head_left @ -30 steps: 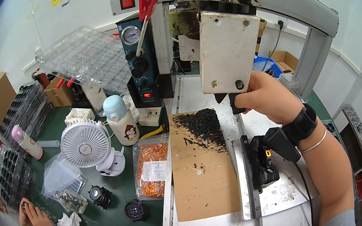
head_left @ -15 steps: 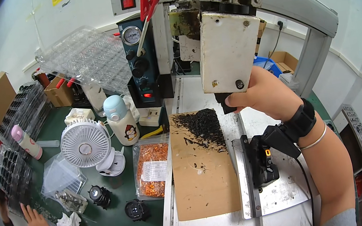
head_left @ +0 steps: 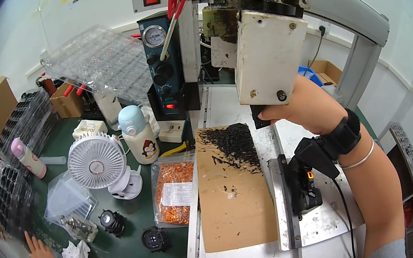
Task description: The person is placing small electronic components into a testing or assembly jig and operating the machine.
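My right hand (head_left: 297, 110) reaches up beside the white block (head_left: 271, 58) of the machine head. Its thumb presses on a black piece (head_left: 261, 116) at the block's lower end; the other fingers are mostly hidden behind the block. My wrist wears a black strap with a cabled black device (head_left: 319, 148) and a bangle (head_left: 359, 158). Below sits a black part with an orange mark (head_left: 306, 191) against a metal rail (head_left: 282, 208) on the machine bed. Beside that rail lies a brown cardboard sheet (head_left: 235, 215) bearing a heap of black strands (head_left: 238, 143). My left hand is out of view.
At left, a co-worker's hand (head_left: 43, 257) rests near clear trays. On the green table stand a white fan (head_left: 97, 166), a blue-lidded bottle (head_left: 138, 136), black round parts (head_left: 112, 223) and a bag of orange pieces (head_left: 174, 179). A gauge controller (head_left: 162, 66) stands behind them.
The view has shifted slightly, so the machine and my right hand appear a little further right. My right hand keeps its place at the block. The co-worker's hands at left have moved.
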Action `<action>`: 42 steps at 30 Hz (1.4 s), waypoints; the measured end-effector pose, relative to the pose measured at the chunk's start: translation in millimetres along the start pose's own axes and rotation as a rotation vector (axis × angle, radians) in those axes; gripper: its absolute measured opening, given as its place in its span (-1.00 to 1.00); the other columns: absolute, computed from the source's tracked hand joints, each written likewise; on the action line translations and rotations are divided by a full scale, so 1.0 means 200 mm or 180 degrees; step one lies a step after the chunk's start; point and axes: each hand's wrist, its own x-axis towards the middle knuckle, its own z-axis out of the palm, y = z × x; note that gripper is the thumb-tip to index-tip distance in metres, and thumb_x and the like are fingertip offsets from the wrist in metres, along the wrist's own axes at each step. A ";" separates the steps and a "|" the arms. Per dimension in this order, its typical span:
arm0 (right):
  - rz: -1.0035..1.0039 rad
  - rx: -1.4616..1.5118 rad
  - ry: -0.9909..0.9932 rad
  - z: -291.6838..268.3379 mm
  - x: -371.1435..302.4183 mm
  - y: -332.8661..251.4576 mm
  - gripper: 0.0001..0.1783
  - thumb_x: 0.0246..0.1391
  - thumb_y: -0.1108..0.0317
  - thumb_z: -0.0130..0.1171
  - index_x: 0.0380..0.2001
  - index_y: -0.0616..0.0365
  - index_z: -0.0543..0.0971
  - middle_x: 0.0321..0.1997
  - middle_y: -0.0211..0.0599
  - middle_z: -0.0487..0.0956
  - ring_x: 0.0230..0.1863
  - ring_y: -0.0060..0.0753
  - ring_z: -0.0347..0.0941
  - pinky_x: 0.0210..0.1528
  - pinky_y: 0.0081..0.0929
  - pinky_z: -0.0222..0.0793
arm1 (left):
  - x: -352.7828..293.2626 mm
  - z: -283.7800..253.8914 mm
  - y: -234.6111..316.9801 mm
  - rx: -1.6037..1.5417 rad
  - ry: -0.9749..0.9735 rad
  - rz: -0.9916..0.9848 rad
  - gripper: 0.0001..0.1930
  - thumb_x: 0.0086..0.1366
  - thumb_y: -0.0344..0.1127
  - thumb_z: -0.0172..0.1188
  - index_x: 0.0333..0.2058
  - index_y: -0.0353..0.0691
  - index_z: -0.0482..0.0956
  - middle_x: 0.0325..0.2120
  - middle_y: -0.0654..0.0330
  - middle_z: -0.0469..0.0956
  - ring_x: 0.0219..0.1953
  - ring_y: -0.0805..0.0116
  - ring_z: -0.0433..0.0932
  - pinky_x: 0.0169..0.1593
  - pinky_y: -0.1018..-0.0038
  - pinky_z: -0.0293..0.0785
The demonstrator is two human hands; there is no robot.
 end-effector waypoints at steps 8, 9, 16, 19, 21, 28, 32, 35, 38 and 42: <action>0.0075 -0.0094 0.0078 -0.01 0.00 0.02 -0.57 -0.30 0.67 0.20 -0.22 0.33 0.44 -0.28 -0.21 0.51 -0.28 -0.37 0.47 -0.25 -0.49 0.45 | 0.00 0.00 0.00 -0.0093 -0.0073 0.0013 -0.56 0.21 -0.07 -0.26 0.00 -0.15 0.27 0.12 0.03 0.16 0.25 0.16 0.01 -0.06 -0.42 0.06; 0.0058 -0.0010 0.0055 0.00 0.00 0.02 -0.57 -0.30 0.68 0.20 -0.21 0.33 0.44 -0.27 -0.21 0.51 -0.27 -0.36 0.47 -0.25 -0.49 0.45 | 0.00 0.00 0.00 -0.0072 -0.0083 0.0023 -0.55 0.21 -0.07 -0.26 0.00 -0.15 0.27 0.12 0.03 0.16 0.25 0.16 0.01 -0.06 -0.42 0.06; 0.0086 0.0166 0.0036 0.00 0.00 0.03 -0.55 -0.30 0.68 0.21 -0.20 0.33 0.44 -0.26 -0.21 0.51 -0.26 -0.36 0.47 -0.23 -0.48 0.45 | 0.00 0.00 0.00 0.0000 -0.0054 0.0024 -0.55 0.21 -0.05 -0.26 -0.01 -0.15 0.28 0.12 0.03 0.17 0.25 0.17 0.02 -0.06 -0.42 0.06; 0.0074 0.0111 -0.0010 -0.01 0.00 0.03 -0.56 -0.30 0.66 0.21 -0.21 0.32 0.44 -0.27 -0.23 0.51 -0.28 -0.38 0.46 -0.24 -0.48 0.43 | 0.00 0.01 0.01 0.0022 0.0000 -0.0006 -0.56 0.21 -0.06 -0.26 -0.02 -0.14 0.28 0.11 0.04 0.19 0.24 0.18 0.03 -0.06 -0.42 0.06; 0.0063 0.0118 -0.0018 -0.01 0.00 0.04 -0.56 -0.31 0.66 0.22 -0.21 0.31 0.45 -0.29 -0.25 0.51 -0.29 -0.39 0.46 -0.25 -0.49 0.42 | 0.00 0.01 0.01 0.0037 0.0037 -0.0023 -0.56 0.21 -0.06 -0.26 -0.02 -0.14 0.29 0.10 0.04 0.19 0.24 0.19 0.04 -0.06 -0.42 0.05; 0.0031 0.0286 -0.0074 -0.01 0.00 0.03 -0.58 -0.30 0.64 0.21 -0.23 0.31 0.45 -0.31 -0.27 0.50 -0.30 -0.42 0.44 -0.27 -0.50 0.41 | 0.00 -0.01 0.01 -0.0023 -0.0021 -0.0014 -0.57 0.21 -0.07 -0.27 -0.03 -0.15 0.30 0.10 0.05 0.20 0.24 0.20 0.05 -0.07 -0.40 0.08; 0.0022 0.0270 -0.0129 -0.01 0.00 0.03 -0.58 -0.30 0.64 0.21 -0.22 0.31 0.45 -0.30 -0.27 0.50 -0.29 -0.41 0.45 -0.27 -0.50 0.41 | 0.00 0.00 0.01 0.0034 0.0007 0.0018 -0.58 0.21 -0.09 -0.26 -0.04 -0.16 0.30 0.10 0.05 0.21 0.23 0.20 0.06 -0.09 -0.39 0.10; 0.0027 0.0275 -0.0096 -0.01 0.01 0.06 -0.57 -0.29 0.65 0.20 -0.21 0.31 0.45 -0.29 -0.25 0.51 -0.28 -0.40 0.45 -0.25 -0.49 0.43 | 0.00 0.00 0.01 -0.0287 -0.0094 0.0072 -0.60 0.18 -0.15 -0.18 -0.03 -0.13 0.31 0.11 -0.08 0.14 0.23 0.01 -0.06 -0.07 -0.49 0.00; 0.0038 0.0329 -0.0118 -0.01 0.00 0.05 -0.57 -0.29 0.65 0.19 -0.20 0.31 0.45 -0.27 -0.23 0.51 -0.26 -0.39 0.45 -0.24 -0.47 0.43 | -0.01 0.00 0.00 -0.0261 -0.0199 0.0158 -0.60 0.18 -0.16 -0.19 -0.02 -0.13 0.31 0.11 -0.08 0.14 0.23 -0.01 -0.07 -0.09 -0.50 0.02; 0.0034 0.0335 -0.0136 -0.01 0.00 0.04 -0.56 -0.29 0.66 0.19 -0.19 0.31 0.44 -0.25 -0.22 0.51 -0.25 -0.38 0.45 -0.21 -0.47 0.43 | 0.00 0.00 0.00 -0.0211 -0.0212 0.0183 -0.60 0.19 -0.15 -0.20 -0.01 -0.14 0.30 0.12 -0.07 0.13 0.23 -0.02 -0.08 -0.09 -0.50 0.01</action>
